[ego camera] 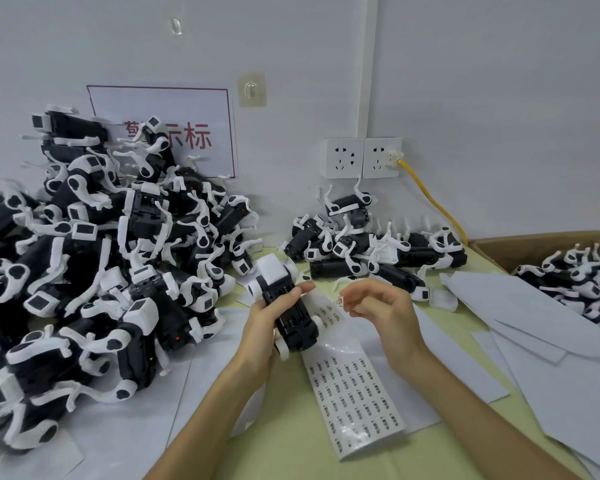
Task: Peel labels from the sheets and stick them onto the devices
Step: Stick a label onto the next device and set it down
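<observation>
We work at a pale green surface (291,455) set against a plain white wall (499,81). The wall carries a red-bordered sign (174,109) with red characters, a clear plastic hook (252,90), a pair of white sockets (361,157) and a yellow cable (433,199) plugged into the right-hand one. An open cardboard box (492,247) at the far right holds a further heap (582,282) of devices.

A large pile (84,258) of glossy black-and-white plastic devices with curved white arms covers the left of the surface. A smaller pile (378,251) lies below the sockets. Smooth white sheets (534,323) overlap on the right.

The left grip (274,313) is curled round one device (288,306), a boxy black body with rounded white ends, held tilted above the surface. The right grip (385,306) pinches a small printed label (340,301) between thumb and forefinger, just beside that device, with the other fingers loosely bent. The label sheet (357,396), a glossy strip bearing rows of small dark labels, lies flat on the surface, its far end passing beneath the held device.
</observation>
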A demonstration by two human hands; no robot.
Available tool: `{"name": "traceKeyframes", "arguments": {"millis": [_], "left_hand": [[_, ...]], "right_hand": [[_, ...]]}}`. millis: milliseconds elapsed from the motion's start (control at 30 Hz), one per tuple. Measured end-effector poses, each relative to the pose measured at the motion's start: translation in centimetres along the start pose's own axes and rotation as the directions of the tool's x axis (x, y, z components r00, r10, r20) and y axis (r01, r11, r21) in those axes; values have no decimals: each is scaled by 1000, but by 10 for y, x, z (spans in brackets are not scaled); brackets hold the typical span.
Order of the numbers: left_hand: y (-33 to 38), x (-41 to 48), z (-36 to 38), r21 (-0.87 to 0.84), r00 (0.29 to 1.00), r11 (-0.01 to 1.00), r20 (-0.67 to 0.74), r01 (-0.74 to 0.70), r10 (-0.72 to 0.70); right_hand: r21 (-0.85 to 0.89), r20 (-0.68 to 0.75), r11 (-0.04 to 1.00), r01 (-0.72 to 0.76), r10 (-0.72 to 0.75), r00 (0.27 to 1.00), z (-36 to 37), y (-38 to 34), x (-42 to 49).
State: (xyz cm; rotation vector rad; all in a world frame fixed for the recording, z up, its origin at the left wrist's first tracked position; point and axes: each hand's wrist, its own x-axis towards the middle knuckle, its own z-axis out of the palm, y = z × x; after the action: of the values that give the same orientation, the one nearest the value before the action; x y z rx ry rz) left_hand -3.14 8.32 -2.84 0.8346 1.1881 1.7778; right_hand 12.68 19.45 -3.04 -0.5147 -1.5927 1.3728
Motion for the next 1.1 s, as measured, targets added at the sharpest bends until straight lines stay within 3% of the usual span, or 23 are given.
{"name": "traceKeyframes", "arguments": {"millis": [200, 500, 867, 1100], "left_hand": [[-1, -1, 1, 58, 985, 984, 57, -169, 166], [0, -2, 1, 132, 973, 964, 33, -232, 230], [0, -4, 2, 198, 969, 963, 204, -182, 141], [-2, -2, -1, 207, 971, 963, 202, -172, 130]], "right_hand": [[13, -31, 999, -52, 52, 998, -1, 2, 1], [-111, -96, 994, -13, 3, 995, 1, 0, 0], [-159, -99, 985, 64, -81, 992, 2, -4, -2], [-291, -97, 954, 74, -106, 990, 2, 0, -3]]}}
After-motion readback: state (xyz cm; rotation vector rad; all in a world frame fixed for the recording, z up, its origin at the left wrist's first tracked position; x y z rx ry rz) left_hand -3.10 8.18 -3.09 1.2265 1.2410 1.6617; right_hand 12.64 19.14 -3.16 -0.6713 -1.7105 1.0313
